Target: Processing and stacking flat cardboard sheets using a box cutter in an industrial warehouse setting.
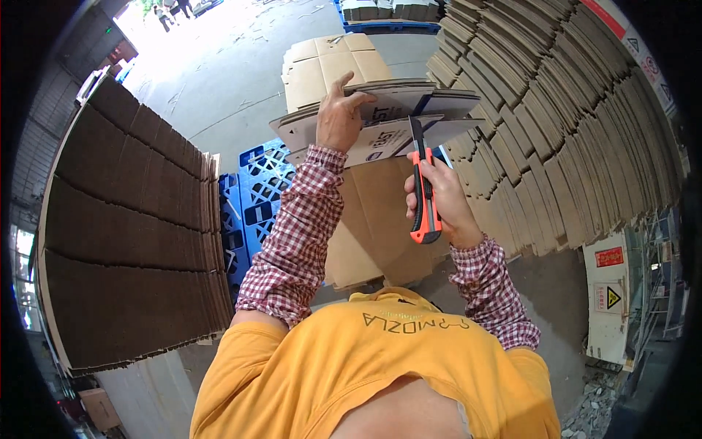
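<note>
My left hand (338, 115) presses on top of a bundle of flat cardboard sheets (387, 117) held up in front of me, fingers spread over the top sheet. My right hand (442, 197) grips an orange and black utility knife (422, 190), its blade pointing up into the near edge of the bundle. Both forearms wear red-checked sleeves over a yellow top.
A tall stack of dark flat cardboard (124, 234) stands at my left. Slanted rows of folded boxes (556, 117) fill the right. A blue plastic pallet (252, 197) and more flat cartons (373, 227) lie below the bundle. Another carton stack (329, 66) sits farther off on the concrete floor.
</note>
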